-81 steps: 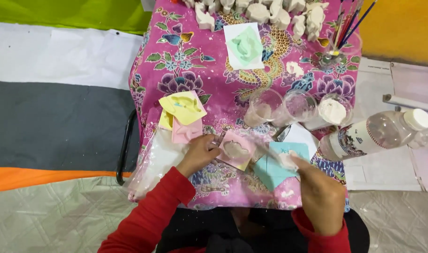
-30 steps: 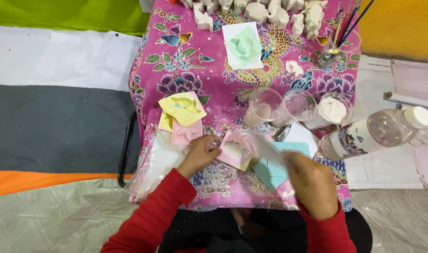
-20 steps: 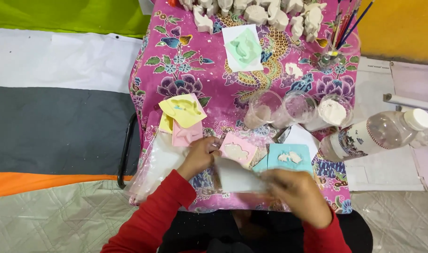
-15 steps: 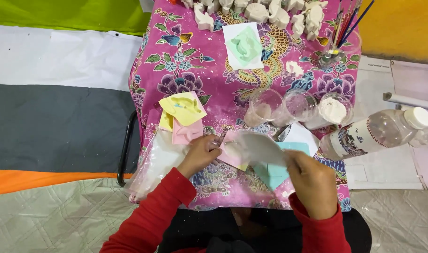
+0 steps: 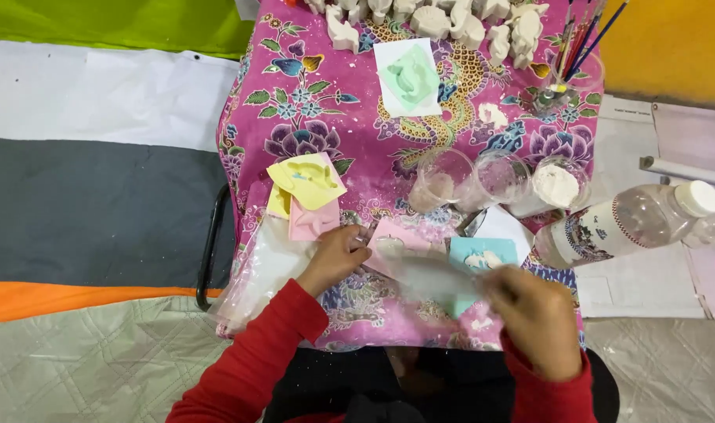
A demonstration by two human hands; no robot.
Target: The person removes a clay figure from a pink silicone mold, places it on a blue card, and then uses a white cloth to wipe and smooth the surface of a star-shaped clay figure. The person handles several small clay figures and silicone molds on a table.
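My left hand (image 5: 338, 254) rests on the near left corner of a pink square mould (image 5: 400, 244) on the floral cloth and holds it in place. My right hand (image 5: 534, 313) grips a flat white scraper (image 5: 432, 276), blurred by motion, lying across the near edge of the pink mould. A light blue mould (image 5: 483, 257) with a white cast in it sits just right of the pink one, partly behind the scraper. Both sleeves are red.
Yellow and pink moulds (image 5: 306, 184) lie stacked at the left. Three clear cups (image 5: 498, 180) with white powder stand behind, a plastic bottle (image 5: 631, 223) lies at the right. A green mould on white paper (image 5: 408, 77), white plaster figures (image 5: 451, 19) and a brush jar (image 5: 569, 63) are farther back.
My right hand has been sweeping the white scraper back and forth over the pink mould; it now lies lower and more to the right. My left hand has stayed on the mould.
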